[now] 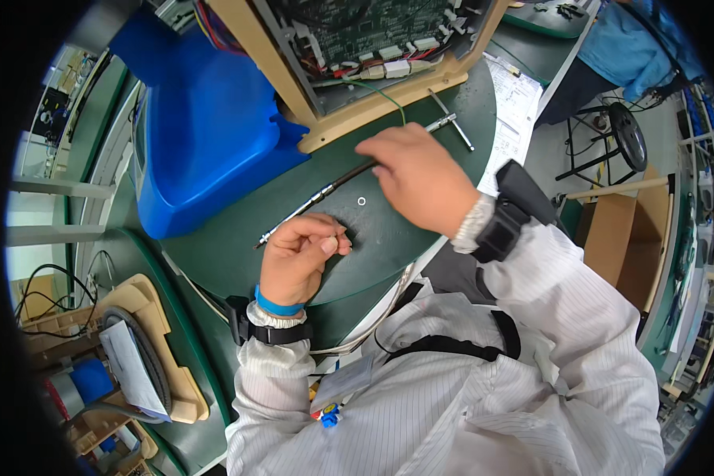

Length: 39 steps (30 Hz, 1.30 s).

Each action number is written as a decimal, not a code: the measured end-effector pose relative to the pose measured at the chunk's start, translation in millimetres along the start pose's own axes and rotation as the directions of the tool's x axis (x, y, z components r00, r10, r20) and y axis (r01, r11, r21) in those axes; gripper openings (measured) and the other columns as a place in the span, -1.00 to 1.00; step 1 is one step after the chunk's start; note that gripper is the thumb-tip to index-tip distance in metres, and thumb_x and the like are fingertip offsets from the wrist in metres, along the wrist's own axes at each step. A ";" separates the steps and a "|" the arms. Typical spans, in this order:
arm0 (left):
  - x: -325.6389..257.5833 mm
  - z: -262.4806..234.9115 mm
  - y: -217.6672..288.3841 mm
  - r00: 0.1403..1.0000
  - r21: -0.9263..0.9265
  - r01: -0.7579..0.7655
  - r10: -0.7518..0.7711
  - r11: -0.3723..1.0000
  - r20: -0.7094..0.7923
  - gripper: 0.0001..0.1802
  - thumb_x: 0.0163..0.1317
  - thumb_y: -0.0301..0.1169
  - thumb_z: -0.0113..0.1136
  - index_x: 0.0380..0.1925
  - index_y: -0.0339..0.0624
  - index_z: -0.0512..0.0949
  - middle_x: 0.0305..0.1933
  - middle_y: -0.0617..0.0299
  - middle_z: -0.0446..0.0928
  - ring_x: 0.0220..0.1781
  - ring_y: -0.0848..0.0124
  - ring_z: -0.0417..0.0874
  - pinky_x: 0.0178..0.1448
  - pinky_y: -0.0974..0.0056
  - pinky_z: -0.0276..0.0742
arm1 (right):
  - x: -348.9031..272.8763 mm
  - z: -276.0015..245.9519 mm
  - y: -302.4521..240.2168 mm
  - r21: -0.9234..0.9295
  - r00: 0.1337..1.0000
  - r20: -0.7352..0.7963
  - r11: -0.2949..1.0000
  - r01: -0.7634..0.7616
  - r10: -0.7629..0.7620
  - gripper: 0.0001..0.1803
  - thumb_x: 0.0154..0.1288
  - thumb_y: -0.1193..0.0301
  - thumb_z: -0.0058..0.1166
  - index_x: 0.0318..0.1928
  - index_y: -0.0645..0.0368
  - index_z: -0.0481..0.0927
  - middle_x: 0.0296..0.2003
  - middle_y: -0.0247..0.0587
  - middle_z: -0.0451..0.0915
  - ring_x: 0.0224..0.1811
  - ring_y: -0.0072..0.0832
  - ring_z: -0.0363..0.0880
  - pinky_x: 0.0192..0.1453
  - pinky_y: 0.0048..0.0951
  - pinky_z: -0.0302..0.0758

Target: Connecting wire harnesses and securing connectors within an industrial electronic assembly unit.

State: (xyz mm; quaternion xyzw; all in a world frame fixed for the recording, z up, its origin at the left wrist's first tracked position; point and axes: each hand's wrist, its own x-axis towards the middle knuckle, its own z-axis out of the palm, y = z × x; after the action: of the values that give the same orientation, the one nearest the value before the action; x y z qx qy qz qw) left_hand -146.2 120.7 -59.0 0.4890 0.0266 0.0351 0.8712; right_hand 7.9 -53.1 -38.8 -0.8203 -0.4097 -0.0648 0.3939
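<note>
A long T-handle wrench (317, 196) slants over the green tabletop, with a dark middle section and shiny metal ends. My right hand (424, 178) is curled over its shaft, fingertips on the far side and thumb on the near side; the palm hides part of the shaft. My left hand (293, 258) is near the wrench's left end, its thumb and fingers pinched together. What they hold, if anything, is too small to make out. A small metal nut (362, 201) lies on the table between my hands.
Beyond my hands stands a tan-framed housing (389, 107) with an exposed green circuit board (365, 36) and wiring. A large blue plastic cover (202, 143) is at the left. Printed sheets (514, 107) lie right of the housing. A black stool (627, 135) and cardboard box (623, 230) are farther right.
</note>
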 end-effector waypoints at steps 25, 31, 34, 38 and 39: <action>-9.6 5.1 1.3 0.986 -0.358 -0.082 0.022 0.930 -0.168 -0.79 0.38 -0.46 0.11 -0.04 -0.30 0.54 -0.14 0.07 0.62 -0.14 0.36 0.66 -0.12 0.38 0.65 | -109.9 -157.1 -53.4 0.167 0.990 0.079 0.977 -0.130 0.119 -0.74 0.21 0.61 0.04 -0.07 0.25 0.55 -0.27 -0.06 0.47 -0.22 -0.12 0.51 -0.16 -0.27 0.47; -11.7 57.0 1.5 0.986 -0.436 -0.121 0.055 0.892 -0.160 -0.84 0.43 -0.32 0.07 -0.06 -0.02 0.55 -0.07 0.33 0.63 0.04 0.36 0.64 0.22 0.11 0.56 | -164.2 -155.5 -68.2 0.286 0.948 0.090 0.904 -0.318 0.305 -0.81 0.21 0.58 0.15 -0.14 0.26 0.63 -0.33 -0.14 0.53 -0.33 -0.26 0.51 -0.25 -0.38 0.45; -8.4 72.6 2.0 0.990 -0.422 -0.103 0.054 0.901 -0.127 -0.83 0.42 -0.33 0.08 -0.06 -0.04 0.54 -0.07 0.32 0.61 0.09 0.36 0.62 0.19 0.14 0.58 | -174.2 -154.4 -68.1 0.320 0.927 0.063 0.872 -0.371 0.371 -0.81 0.21 0.58 0.14 -0.14 0.27 0.63 -0.33 -0.14 0.53 -0.35 -0.29 0.52 -0.26 -0.39 0.45; -6.1 82.9 1.3 0.995 -0.350 -0.038 0.004 0.936 -0.097 -0.83 0.43 -0.33 0.07 -0.06 -0.06 0.54 -0.07 0.32 0.61 0.11 0.34 0.60 0.17 0.17 0.61 | -187.7 -151.2 -64.3 0.350 0.919 0.026 0.857 -0.377 0.393 -0.81 0.22 0.59 0.14 -0.14 0.27 0.63 -0.34 -0.15 0.53 -0.36 -0.30 0.52 -0.27 -0.39 0.45; -6.9 84.4 0.6 0.995 -0.339 -0.033 -0.002 0.940 -0.102 -0.83 0.43 -0.33 0.06 -0.06 -0.06 0.54 -0.06 0.31 0.61 0.11 0.34 0.61 0.17 0.18 0.62 | -189.0 -150.8 -65.1 0.355 0.915 0.027 0.852 -0.385 0.402 -0.81 0.22 0.59 0.14 -0.14 0.27 0.63 -0.34 -0.15 0.53 -0.36 -0.31 0.52 -0.27 -0.39 0.45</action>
State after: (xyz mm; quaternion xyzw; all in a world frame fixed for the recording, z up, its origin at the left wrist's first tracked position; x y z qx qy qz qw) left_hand -146.3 48.6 -14.5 0.3292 0.0603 0.0708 0.9397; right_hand -130.5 -252.8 21.5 -0.8005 -0.2287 0.0721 0.5492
